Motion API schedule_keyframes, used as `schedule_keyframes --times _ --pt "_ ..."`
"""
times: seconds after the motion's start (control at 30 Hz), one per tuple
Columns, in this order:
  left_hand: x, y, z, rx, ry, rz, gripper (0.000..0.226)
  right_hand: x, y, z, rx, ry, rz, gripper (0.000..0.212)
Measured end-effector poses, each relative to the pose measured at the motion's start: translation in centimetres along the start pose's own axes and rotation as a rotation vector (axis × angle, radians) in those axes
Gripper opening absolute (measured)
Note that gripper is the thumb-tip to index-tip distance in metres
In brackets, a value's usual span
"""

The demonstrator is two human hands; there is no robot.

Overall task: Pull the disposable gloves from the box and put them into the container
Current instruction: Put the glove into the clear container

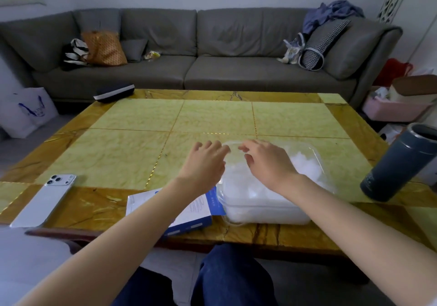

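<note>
gloves [305, 167]: white heap seen inside clear plastic container [267, 214] on bench [132, 144] | glove box [196, 213]: laid flat just beside it | left grip [203, 161], right grip [266, 161]: fingers loose, nothing held, at container's far edge | task judged nearly done
</note>
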State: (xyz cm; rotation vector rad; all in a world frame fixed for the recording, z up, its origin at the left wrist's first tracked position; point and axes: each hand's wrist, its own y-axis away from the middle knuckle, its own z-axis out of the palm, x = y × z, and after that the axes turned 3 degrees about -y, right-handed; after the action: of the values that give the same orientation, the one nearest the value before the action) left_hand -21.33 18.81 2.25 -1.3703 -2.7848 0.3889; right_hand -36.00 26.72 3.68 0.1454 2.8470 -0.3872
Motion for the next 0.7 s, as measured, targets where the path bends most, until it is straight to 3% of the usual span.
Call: schedule_keyframes --times 0.07,0.17,0.4,0.53,0.7 --pt "-2.3 2.2 0.1 0.004 0.077 -0.097 0.034 -2.7 -0.2 1.1 0.074 -0.036 -0.103 0.033" --pt "-5.3 5.5 1.3 -0.129 0.094 -0.244 0.032 -6.1 -0.6 3.3 0.086 -0.123 -0.196 0.034" --pt "-8.8 11.7 4.7 -0.504 0.196 -0.434 0.05 -11.9 -0.8 10.9 -0.255 -0.179 -0.255 0.034" --pt "-8.9 12.9 5.7 -0.496 0.238 -0.413 0.062 -12.1 -0.6 14.4 -0.328 -0.123 -0.164 0.031" --pt "-9.0 13.1 6.0 -0.479 0.212 -0.394 0.064 -11.9 -0.6 16.0 -0.275 -0.021 -0.135 0.016"
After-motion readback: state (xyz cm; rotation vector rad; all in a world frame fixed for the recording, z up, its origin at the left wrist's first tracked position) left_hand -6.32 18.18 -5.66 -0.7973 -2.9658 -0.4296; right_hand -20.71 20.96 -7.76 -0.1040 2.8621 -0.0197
